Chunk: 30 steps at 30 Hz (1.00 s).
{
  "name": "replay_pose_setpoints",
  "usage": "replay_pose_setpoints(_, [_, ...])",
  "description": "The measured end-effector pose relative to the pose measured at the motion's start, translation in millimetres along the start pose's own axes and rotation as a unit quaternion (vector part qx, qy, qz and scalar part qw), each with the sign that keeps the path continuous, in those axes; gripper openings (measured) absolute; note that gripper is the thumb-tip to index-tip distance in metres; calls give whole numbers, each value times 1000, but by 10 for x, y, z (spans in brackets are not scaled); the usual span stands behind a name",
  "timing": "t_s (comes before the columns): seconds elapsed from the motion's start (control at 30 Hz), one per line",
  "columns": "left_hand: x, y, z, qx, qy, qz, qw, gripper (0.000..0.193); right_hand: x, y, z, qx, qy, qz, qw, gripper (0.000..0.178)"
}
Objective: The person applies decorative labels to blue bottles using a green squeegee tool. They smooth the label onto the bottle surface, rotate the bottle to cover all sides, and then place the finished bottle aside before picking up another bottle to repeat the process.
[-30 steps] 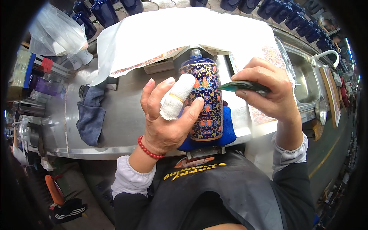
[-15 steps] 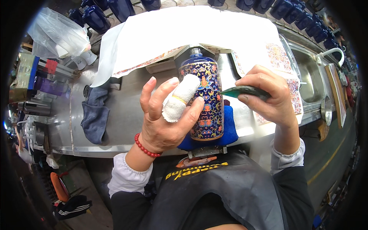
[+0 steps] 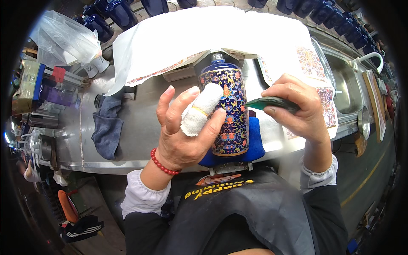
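Your left hand (image 3: 182, 136) cups the patterned bottle (image 3: 226, 111) lying on the blue pad (image 3: 255, 144) (one finger bandaged); your right hand (image 3: 297, 108) pinches a dark green scraper (image 3: 267, 103), probably rubber.

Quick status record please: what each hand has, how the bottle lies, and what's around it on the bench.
left hand: on the bottle's side, one finger wrapped in white cloth, red bead bracelet at the wrist
right hand: pinching a flat green scraper, tip at the bottle's right side
bottle: dark blue, patterned all round, lying on a blue pad, neck pointing away
bench: metal
left of bottle: grey rag
behind: white sheet, plain blue bottles in a row
right: sink
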State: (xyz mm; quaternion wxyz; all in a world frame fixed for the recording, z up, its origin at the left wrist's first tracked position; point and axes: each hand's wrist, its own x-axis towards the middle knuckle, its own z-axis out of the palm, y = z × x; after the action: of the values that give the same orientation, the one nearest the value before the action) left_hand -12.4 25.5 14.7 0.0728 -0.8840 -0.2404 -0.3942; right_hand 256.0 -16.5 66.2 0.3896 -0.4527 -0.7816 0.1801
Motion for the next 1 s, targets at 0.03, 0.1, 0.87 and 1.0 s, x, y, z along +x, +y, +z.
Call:
replay_pose_setpoints(0.03, [1, 1, 1, 1, 1, 1, 1000, 17, -2, 1, 3, 0, 1, 0, 1000, 24])
replay_pose_setpoints(0.1, [3, 1, 4, 2, 2, 1, 1000, 17, -4, 5, 7, 1, 2, -1, 1000, 24])
replay_pose_setpoints(0.87, [-93, 32, 13, -35, -20, -39, 998, 33, -149, -214, 204, 71, 82, 129, 986, 24])
replay_pose_setpoints(1.0, [-117, 26, 37, -77, -20, -74, 994, 33, -229, -248, 305, 157, 120, 220, 955, 25])
